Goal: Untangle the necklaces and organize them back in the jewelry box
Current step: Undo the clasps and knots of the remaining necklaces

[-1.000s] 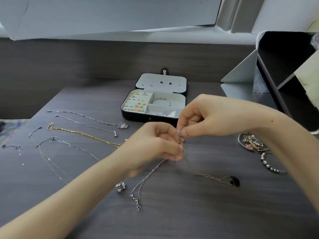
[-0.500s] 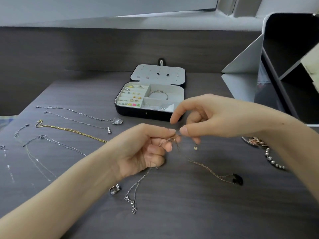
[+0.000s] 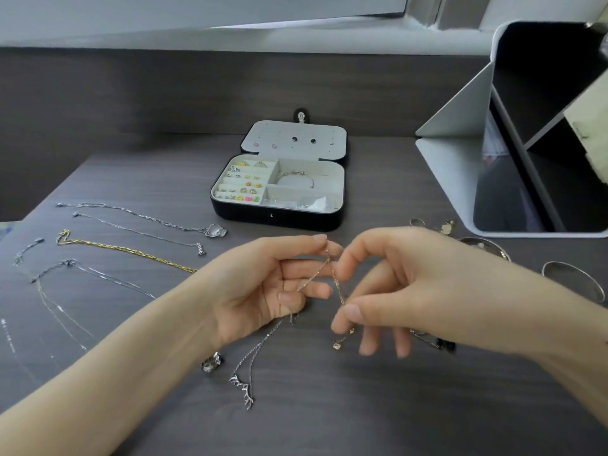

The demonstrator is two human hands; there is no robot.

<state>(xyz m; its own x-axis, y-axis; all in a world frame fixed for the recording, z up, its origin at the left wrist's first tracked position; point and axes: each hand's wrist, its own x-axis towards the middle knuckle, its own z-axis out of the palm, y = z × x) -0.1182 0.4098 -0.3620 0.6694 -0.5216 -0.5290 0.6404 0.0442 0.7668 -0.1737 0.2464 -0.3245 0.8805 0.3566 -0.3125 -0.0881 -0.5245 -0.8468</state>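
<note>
Lower now, right hand and left hand each pinch the chain before the earring-filled jewelry box.

We see through one wide-angle camera worn on the head, facing forward and down over the dark wood-grain tabletop. Our left hand and right hand fill the close centre; the open black jewelry box with cream lining lies farther off, above them in frame.
</note>
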